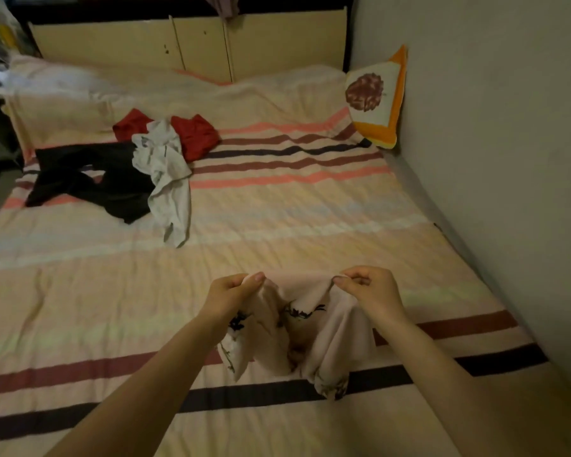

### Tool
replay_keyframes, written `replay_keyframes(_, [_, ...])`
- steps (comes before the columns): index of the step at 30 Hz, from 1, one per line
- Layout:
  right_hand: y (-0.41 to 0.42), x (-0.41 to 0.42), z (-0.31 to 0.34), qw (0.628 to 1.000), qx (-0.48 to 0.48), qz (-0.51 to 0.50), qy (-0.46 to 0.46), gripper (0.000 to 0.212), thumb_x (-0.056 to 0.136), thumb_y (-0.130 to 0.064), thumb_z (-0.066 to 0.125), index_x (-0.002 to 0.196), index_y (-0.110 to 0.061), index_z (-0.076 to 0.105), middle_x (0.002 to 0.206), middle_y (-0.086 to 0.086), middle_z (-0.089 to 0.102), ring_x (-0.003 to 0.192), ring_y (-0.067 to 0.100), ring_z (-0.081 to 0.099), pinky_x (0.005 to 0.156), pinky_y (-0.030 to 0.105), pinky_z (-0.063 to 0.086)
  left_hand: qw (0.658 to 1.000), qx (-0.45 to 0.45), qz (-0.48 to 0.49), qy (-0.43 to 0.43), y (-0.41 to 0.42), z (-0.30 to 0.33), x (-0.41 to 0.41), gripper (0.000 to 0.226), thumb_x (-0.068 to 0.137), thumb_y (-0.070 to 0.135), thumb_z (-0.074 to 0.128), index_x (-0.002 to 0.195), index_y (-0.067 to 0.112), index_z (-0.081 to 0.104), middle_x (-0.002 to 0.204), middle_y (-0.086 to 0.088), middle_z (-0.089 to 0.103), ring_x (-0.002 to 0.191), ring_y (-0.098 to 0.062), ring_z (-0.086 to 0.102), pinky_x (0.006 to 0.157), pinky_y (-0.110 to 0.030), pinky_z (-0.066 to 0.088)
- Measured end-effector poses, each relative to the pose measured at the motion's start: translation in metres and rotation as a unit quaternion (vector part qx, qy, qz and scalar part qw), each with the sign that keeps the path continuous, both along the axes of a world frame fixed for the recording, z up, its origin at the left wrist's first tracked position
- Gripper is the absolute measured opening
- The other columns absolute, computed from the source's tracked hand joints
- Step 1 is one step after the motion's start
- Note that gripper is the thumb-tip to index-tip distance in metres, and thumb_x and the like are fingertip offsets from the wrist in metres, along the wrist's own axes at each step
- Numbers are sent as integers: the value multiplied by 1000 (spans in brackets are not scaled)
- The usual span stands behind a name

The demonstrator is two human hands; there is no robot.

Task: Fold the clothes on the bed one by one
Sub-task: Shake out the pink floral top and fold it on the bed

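I count three loose garments at far left, a black one, a white one and a red one, all still unfolded. Near me, my left hand and right hand each pinch the top edge of a fourth, the pink garment, held just over the bed. I judge this the spreading step; next it needs laying flat.
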State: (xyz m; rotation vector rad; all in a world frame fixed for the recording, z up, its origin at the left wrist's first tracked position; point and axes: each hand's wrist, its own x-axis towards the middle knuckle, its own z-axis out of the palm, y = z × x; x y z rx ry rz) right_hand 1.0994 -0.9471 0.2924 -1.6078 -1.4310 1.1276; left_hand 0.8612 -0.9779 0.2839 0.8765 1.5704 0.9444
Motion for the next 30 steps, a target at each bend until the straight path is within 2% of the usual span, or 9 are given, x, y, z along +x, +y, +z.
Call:
replay_keyframes(4, [14,-7,-41,999,-30,4,-17,17,77,-12,75,68,-25,68,74,-7,69,75,10,63,70,24,48,999,-36,-5,19,7,-40,-7,48,86,32,65,91,-16,63,86,-31,65,68,-25,61,64,-29,54])
replay_keyframes(9, [21,-17,-98,998,-60,19,-26,12,76,-12,76,70,-20,69,71,-4,67,70,10,61,66,23,47,996,-93,8,2,13,-101,-19,47,86,32,66,93,-15,64,87,-33,64,68,-27,61,62,-30,53])
replay_keyframes(13, [23,-24,-150,995,-94,23,-30,11,76,-7,74,73,-15,68,68,-8,64,63,-3,58,59,8,41,991,-133,27,-17,14,-149,-22,43,85,26,68,92,-16,63,77,-24,64,66,-24,60,61,-30,52])
replay_keyframes(15, [22,-28,-174,992,-115,31,-42,6,77,-6,74,77,-9,69,69,-12,61,60,-12,56,57,6,40,989,-144,25,-14,14,-173,-23,46,85,25,68,89,-19,59,78,-18,59,69,-24,55,63,-32,48])
replay_keyframes(17, [19,-31,-199,991,-117,33,-64,6,76,-9,75,75,-10,69,66,-12,60,59,-7,56,56,8,39,988,-151,23,-4,13,-196,-26,44,85,25,69,86,-18,59,77,-16,57,69,-23,53,63,-32,45])
replay_keyframes(20, [10,-35,-229,986,-141,24,-88,9,75,-14,77,73,-17,69,71,-2,65,68,9,59,63,22,45,985,-170,10,30,8,-226,-31,23,85,20,70,80,-2,70,75,-14,67,70,-22,60,62,-29,51])
replay_keyframes(22, [-1,-36,-244,981,-158,39,-102,9,76,-14,76,72,-15,69,68,1,64,64,12,56,61,26,44,981,-188,-11,45,-1,-241,-33,13,84,20,70,81,8,73,82,-12,70,76,-24,64,67,-34,54])
replay_keyframes(26, [-20,-37,-263,981,-157,36,-111,5,77,-12,74,75,-11,70,66,-1,64,61,8,55,56,14,39,980,-187,-2,62,-18,-262,-33,3,84,19,70,81,19,72,87,0,69,86,-20,62,62,-29,50])
replay_keyframes(30, [-20,-39,-265,984,-145,17,-99,9,77,-13,75,78,-19,69,72,-12,64,68,-7,58,61,8,43,990,-132,21,48,-15,-264,-32,8,78,17,75,86,19,74,87,7,72,87,-10,65,74,-26,50])
